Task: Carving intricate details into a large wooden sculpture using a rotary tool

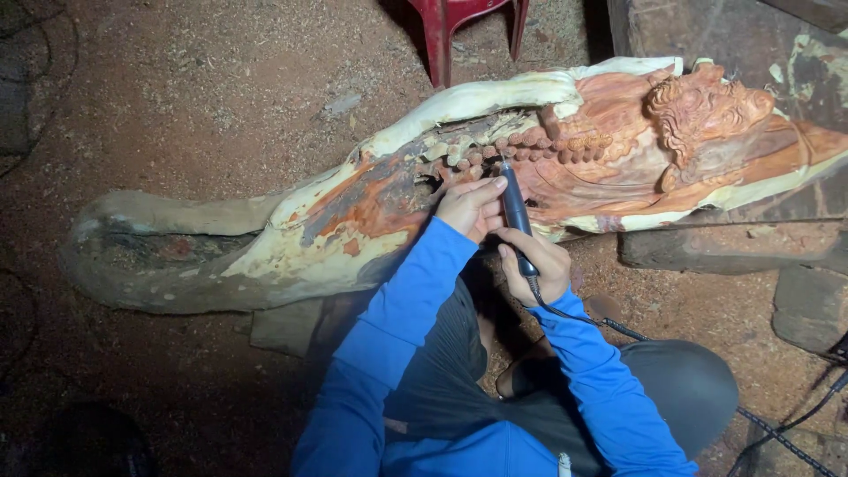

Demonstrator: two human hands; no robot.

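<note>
A long carved wooden sculpture [371, 212] lies on its side on the ground, reddish wood with pale edges and a row of carved beads. My right hand [537, 265] grips a dark pen-shaped rotary carving tool [515, 212]; its tip touches the wood near the beads. My left hand [470, 207] rests on the carving with its thumb against the tool's upper shaft. Both arms wear blue sleeves. A black cable [618, 329] runs from the tool's rear to the lower right.
Sawdust covers the dirt floor [212, 79]. Red plastic chair legs [442, 35] stand beyond the sculpture. Dark wood blocks [808, 305] prop the carving at right. My knee [689, 380] is bent beneath my right arm.
</note>
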